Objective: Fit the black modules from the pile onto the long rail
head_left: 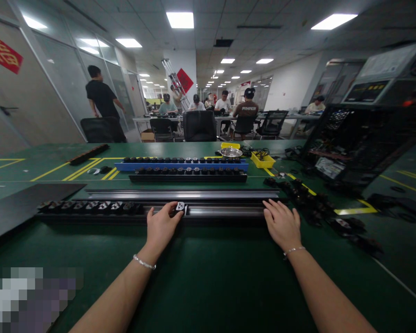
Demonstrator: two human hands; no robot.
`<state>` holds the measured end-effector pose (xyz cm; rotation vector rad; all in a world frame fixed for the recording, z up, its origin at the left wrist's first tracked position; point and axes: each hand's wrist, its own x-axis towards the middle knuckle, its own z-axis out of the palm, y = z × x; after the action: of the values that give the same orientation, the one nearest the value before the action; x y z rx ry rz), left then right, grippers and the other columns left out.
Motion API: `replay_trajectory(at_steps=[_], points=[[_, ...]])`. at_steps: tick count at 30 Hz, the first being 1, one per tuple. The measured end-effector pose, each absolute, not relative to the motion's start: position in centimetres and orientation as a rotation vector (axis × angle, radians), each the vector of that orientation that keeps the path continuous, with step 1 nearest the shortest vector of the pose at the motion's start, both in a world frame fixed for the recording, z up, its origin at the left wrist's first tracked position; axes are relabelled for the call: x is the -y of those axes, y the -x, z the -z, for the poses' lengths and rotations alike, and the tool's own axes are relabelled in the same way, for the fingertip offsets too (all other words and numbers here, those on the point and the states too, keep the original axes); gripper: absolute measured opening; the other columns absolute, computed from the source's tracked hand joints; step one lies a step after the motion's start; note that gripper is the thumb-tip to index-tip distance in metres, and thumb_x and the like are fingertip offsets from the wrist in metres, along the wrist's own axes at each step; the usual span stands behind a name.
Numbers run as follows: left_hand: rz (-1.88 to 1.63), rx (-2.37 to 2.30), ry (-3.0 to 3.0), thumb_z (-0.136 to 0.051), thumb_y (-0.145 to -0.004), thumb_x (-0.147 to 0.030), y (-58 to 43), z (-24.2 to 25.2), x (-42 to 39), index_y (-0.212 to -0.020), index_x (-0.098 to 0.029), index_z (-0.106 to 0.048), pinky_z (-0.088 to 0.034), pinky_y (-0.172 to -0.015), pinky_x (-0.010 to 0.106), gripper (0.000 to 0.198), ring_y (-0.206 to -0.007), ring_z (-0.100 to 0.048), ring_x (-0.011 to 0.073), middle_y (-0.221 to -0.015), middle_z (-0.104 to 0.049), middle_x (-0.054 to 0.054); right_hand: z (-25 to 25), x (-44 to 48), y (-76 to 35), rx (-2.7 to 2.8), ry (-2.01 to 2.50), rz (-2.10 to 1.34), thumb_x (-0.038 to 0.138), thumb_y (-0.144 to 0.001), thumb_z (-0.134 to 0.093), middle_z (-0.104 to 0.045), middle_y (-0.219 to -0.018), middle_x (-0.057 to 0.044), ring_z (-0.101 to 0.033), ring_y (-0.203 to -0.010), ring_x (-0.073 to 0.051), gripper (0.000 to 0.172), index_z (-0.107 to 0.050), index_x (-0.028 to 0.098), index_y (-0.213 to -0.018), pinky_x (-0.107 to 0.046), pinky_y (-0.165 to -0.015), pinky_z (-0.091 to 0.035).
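Note:
A long dark metal rail (222, 212) lies across the green table in front of me. Several small black socket modules (86, 206) sit in its left part. My left hand (162, 225) pinches one small black and white module (180, 206) at the rail's middle. My right hand (281, 223) rests with fingers laid flat on the rail's right end, holding nothing. A second empty rail (180, 194) lies just behind.
Behind stand a blue strip (182, 164) and a black strip (189, 175) filled with modules. A yellow tray (262, 160) and metal bowl (230, 152) sit beyond. Loose black modules (319, 203) are scattered right, under an open computer case (360, 138). People work at far desks.

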<state>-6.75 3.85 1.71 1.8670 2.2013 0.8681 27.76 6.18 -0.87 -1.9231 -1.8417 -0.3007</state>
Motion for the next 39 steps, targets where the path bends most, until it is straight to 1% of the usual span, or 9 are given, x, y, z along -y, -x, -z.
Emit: replay_trajectory(at_steps=[6, 12, 15, 20, 27, 33, 39], points=[[-0.872, -2.173, -1.932, -0.051, -0.082, -0.038, 6.6, -1.6, -3.8, -0.115, -0.025, -0.056, -0.025, -0.106, 0.044, 0.035, -0.097, -0.063, 0.0170, -0.103, -0.070, 0.003, 0.9, -6.2, -27.7, 1.842, 1.917, 0.310, 0.040, -0.091, -0.024, -0.053, -0.131, -0.001, -0.041, -0.124, -0.022, 0.046, -0.056, 0.027, -0.122, -0.052, -0.105, -0.022], [-0.887, -2.158, -1.958, -0.050, -0.084, -0.037, 6.7, -1.3, -4.0, -0.115, -0.026, -0.056, -0.024, -0.106, 0.044, 0.033, -0.095, -0.063, 0.0166, -0.101, -0.071, 0.002, 0.9, -6.2, -27.8, 1.845, 1.911, 0.302, 0.040, -0.091, -0.024, -0.053, -0.131, -0.002, -0.041, -0.124, -0.023, 0.047, -0.055, 0.027, -0.123, -0.053, -0.105, -0.022], [-0.886, -2.152, -1.970, -0.048, -0.084, -0.037, 6.7, -1.2, -4.0, -0.115, -0.027, -0.056, -0.023, -0.106, 0.046, 0.033, -0.095, -0.063, 0.0169, -0.101, -0.071, 0.002, 0.9, -6.2, -27.8, 1.843, 1.907, 0.309, 0.040, -0.091, -0.024, -0.054, -0.130, -0.002, -0.041, -0.124, -0.023, 0.046, -0.055, 0.027, -0.123, -0.053, -0.104, -0.022], [-0.862, -2.163, -1.975, -0.048, -0.085, -0.036, 6.5, -1.3, -3.8, -0.115, -0.028, -0.056, -0.016, -0.108, 0.050, 0.032, -0.094, -0.064, 0.0177, -0.096, -0.071, 0.002, 0.9, -6.2, -27.7, 1.839, 1.905, 0.329, 0.039, -0.091, -0.025, -0.054, -0.130, -0.002, -0.042, -0.123, -0.023, 0.046, -0.056, 0.026, -0.122, -0.052, -0.104, -0.024], [-0.853, -2.126, -1.989, -0.046, -0.085, -0.035, 6.5, -1.2, -3.8, -0.116, -0.029, -0.054, -0.012, -0.109, 0.051, 0.032, -0.097, -0.063, 0.0178, -0.097, -0.071, 0.001, 0.9, -6.1, -27.6, 1.858, 1.893, 0.358, 0.039, -0.091, -0.025, -0.055, -0.129, -0.003, -0.042, -0.122, -0.023, 0.046, -0.056, 0.026, -0.121, -0.052, -0.102, -0.026], [-0.843, -2.105, -2.010, -0.046, -0.085, -0.036, 6.3, -1.4, -3.6, -0.117, -0.030, -0.053, -0.008, -0.109, 0.054, 0.033, -0.097, -0.063, 0.0178, -0.101, -0.071, 0.002, 0.8, -5.7, -26.7, 2.021, 1.769, 0.401, 0.039, -0.091, -0.027, -0.054, -0.130, -0.004, -0.044, -0.121, -0.022, 0.044, -0.056, 0.026, -0.122, -0.047, -0.101, -0.027], [-0.840, -2.066, -2.035, -0.047, -0.085, -0.034, 6.1, -1.6, -3.3, -0.120, -0.030, -0.050, -0.005, -0.109, 0.056, 0.036, -0.098, -0.063, 0.0184, -0.107, -0.069, 0.003, 0.5, -5.5, -26.3, 2.108, 1.734, 0.390, 0.043, -0.090, -0.028, -0.051, -0.133, -0.004, -0.042, -0.123, -0.023, 0.046, -0.052, 0.029, -0.126, -0.044, -0.095, -0.033]])
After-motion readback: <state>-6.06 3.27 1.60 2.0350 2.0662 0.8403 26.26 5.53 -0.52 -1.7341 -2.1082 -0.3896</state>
